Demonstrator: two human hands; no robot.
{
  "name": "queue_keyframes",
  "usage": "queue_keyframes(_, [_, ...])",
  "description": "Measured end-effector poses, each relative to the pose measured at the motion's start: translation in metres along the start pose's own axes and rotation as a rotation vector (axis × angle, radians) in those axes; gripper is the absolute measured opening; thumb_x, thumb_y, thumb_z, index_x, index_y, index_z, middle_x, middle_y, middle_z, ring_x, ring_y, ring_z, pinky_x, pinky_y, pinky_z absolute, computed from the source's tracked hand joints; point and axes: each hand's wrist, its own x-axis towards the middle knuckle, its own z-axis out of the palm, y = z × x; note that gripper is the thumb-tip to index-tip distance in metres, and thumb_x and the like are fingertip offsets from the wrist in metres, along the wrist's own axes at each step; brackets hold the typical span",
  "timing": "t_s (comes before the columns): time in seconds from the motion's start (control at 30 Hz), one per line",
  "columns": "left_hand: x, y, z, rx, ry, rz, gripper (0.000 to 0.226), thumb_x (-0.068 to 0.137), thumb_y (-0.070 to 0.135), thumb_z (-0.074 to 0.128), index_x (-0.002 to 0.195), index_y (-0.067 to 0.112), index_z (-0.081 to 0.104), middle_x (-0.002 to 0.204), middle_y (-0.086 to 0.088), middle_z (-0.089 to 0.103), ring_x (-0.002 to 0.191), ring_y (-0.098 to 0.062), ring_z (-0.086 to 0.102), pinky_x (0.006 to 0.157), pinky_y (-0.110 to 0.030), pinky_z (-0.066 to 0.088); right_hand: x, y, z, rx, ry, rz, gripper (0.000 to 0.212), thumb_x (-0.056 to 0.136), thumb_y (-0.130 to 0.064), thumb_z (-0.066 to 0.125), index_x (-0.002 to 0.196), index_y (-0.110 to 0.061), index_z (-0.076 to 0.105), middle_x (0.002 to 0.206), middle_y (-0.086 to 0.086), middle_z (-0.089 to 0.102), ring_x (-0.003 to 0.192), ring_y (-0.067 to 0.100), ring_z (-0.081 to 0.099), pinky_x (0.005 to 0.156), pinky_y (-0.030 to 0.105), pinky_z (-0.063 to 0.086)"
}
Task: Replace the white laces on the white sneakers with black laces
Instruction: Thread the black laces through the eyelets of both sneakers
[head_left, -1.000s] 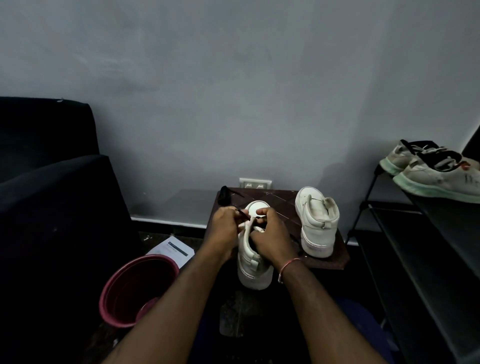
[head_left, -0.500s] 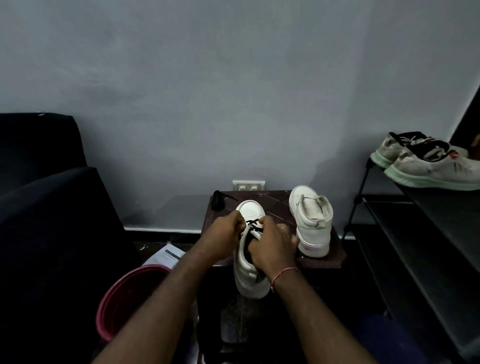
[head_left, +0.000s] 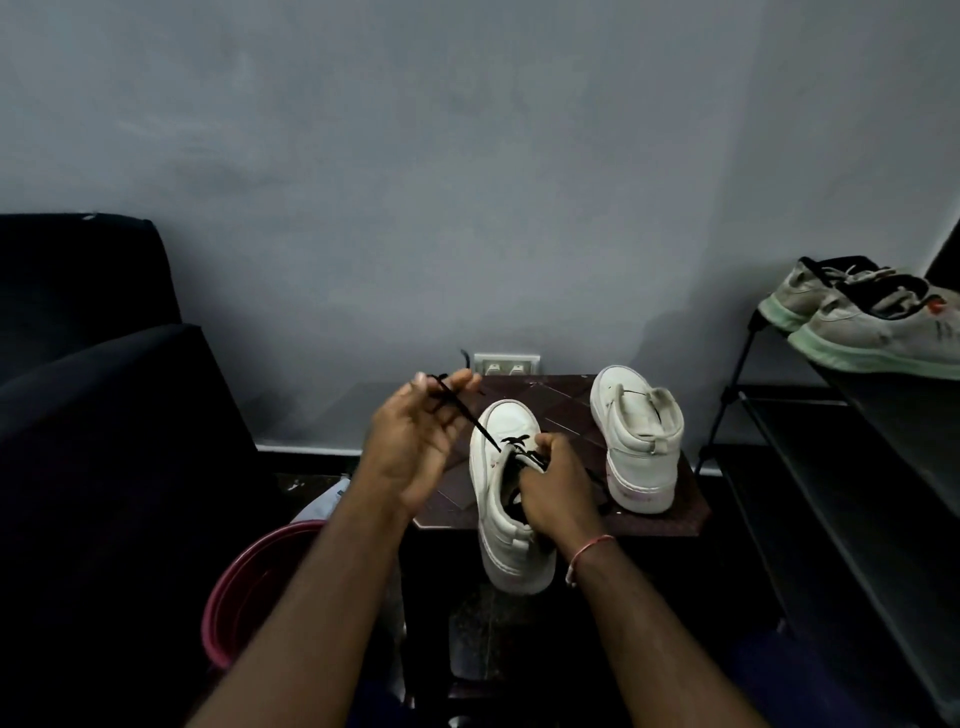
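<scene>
Pulling the black lace (head_left: 470, 415) through an eyelet is the step right now, I'd say. The left hand (head_left: 421, 436) has the lace pinched between thumb and fingertips and draws it taut toward 10 o'clock, away from the sneaker (head_left: 506, 499). The right hand (head_left: 558, 493) is curled round the shoe's upper at the tongue to steady it. The shoe sits toe-away, with its heel hanging off the near edge of the tabletop (head_left: 561, 410).

It's pretty dim, so I can't honestly tell how many rows are done. It looks like only the ones nearest the toe have black crossing them.

Tips for doing this bit well:
- Pull along the line of the eyelet instead of sideways, so the lace slides and the leather doesn't pucker.
- Hold the shoe firm with the right hand, since that overhanging heel could tip it.
- Even up both ends before going higher, and flatten any twist at each crossing.
- Snug it up but don't crank it.

The other sneaker (head_left: 639, 436) waits at 2 o'clock on the same tabletop, and no lace shows on it from here. A red bucket (head_left: 244, 587) is down at 8 o'clock, and there's a shoe rack (head_left: 753, 415) off at 3.
</scene>
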Motion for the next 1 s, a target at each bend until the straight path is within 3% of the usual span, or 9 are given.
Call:
queue_keyframes(0.07, [-0.002,-0.004,0.006,-0.121,0.078,-0.059,0.033,0.101,0.018,0.037,0.071,0.013,0.05,0.064,-0.002,0.06,0.058,-0.014,0.062,0.078,-0.035,0.051,-0.001,0.0,0.001,0.004,0.005,-0.002,0.041,0.082,-0.005,0.053,0.122,-0.01,0.052,0.126,0.009,0.058,0.115,0.024,0.053,0.099,0.03,0.042])
queue_keyframes(0.13, [-0.003,-0.02,0.004,0.184,0.205,-0.083,0.032,0.101,0.019,0.041,0.071,0.014,0.05,0.059,0.0,0.048,0.044,-0.008,0.045,0.061,-0.029,0.042,-0.001,-0.001,0.001,0.008,0.014,-0.003,0.04,0.081,-0.006,0.055,0.12,-0.01,0.053,0.125,0.009,0.059,0.113,0.024,0.054,0.098,0.031,0.042])
queue_keyframes(0.3, [-0.001,-0.051,-0.022,1.339,0.107,0.187,0.023,0.093,0.031,0.054,0.084,0.018,0.07,0.076,0.002,0.07,0.069,-0.014,0.063,0.065,-0.027,0.048,0.0,-0.002,-0.003,0.014,-0.004,0.019,0.045,0.078,-0.008,0.061,0.122,-0.013,0.053,0.117,0.002,0.06,0.105,0.018,0.054,0.085,0.021,0.037])
queue_keyframes(0.43, [0.002,-0.052,-0.012,1.675,-0.018,0.337,0.027,0.095,0.02,0.052,0.083,0.001,0.066,0.086,-0.016,0.063,0.081,-0.029,0.06,0.07,-0.033,0.039,-0.001,-0.003,-0.006,0.066,-0.036,0.027,0.052,0.076,-0.01,0.067,0.125,-0.015,0.052,0.11,-0.002,0.056,0.097,0.012,0.051,0.079,0.02,0.034])
queue_keyframes(0.57, [0.002,-0.046,-0.022,1.881,-0.112,0.235,0.025,0.091,0.021,0.051,0.074,0.005,0.062,0.083,-0.019,0.066,0.08,-0.036,0.059,0.063,-0.033,0.036,-0.004,0.001,-0.008,0.103,-0.091,0.029,0.064,0.069,-0.002,0.066,0.129,-0.018,0.05,0.118,0.001,0.058,0.104,0.015,0.055,0.083,0.021,0.039])
queue_keyframes(0.73, [-0.005,-0.037,-0.018,1.487,-0.011,0.375,0.023,0.096,0.022,0.047,0.08,0.01,0.059,0.082,-0.01,0.064,0.079,-0.025,0.059,0.07,-0.035,0.044,-0.003,0.002,-0.008,0.055,-0.105,0.035,0.061,0.07,0.0,0.061,0.128,-0.018,0.053,0.118,0.003,0.062,0.108,0.019,0.057,0.091,0.027,0.044])
queue_keyframes(0.83, [-0.002,-0.014,0.006,0.578,0.157,0.305,0.033,0.102,0.023,0.039,0.08,0.019,0.063,0.084,-0.002,0.07,0.085,-0.019,0.065,0.08,-0.03,0.05,-0.003,0.0,-0.011,0.054,-0.12,0.04,0.056,0.075,0.002,0.056,0.127,-0.018,0.052,0.117,0.003,0.061,0.101,0.017,0.054,0.088,0.025,0.042])
queue_keyframes(0.9, [0.003,0.004,0.024,0.036,0.15,0.166,0.032,0.104,0.019,0.035,0.078,0.015,0.054,0.074,-0.003,0.068,0.068,-0.015,0.066,0.069,-0.027,0.054,-0.004,0.0,-0.01,0.065,-0.114,0.043,0.053,0.076,0.002,0.053,0.126,-0.018,0.053,0.114,0.001,0.059,0.101,0.017,0.054,0.084,0.023,0.04])
queue_keyframes(1.0, [0.005,0.008,0.035,0.063,0.187,0.06,0.028,0.102,0.018,0.04,0.078,0.015,0.052,0.063,0.001,0.057,0.042,-0.003,0.043,0.044,-0.017,0.039,-0.006,0.001,-0.008,0.082,-0.073,0.039,0.048,0.078,0.002,0.05,0.121,-0.016,0.056,0.105,0.0,0.059,0.097,0.018,0.055,0.078,0.02,0.036])
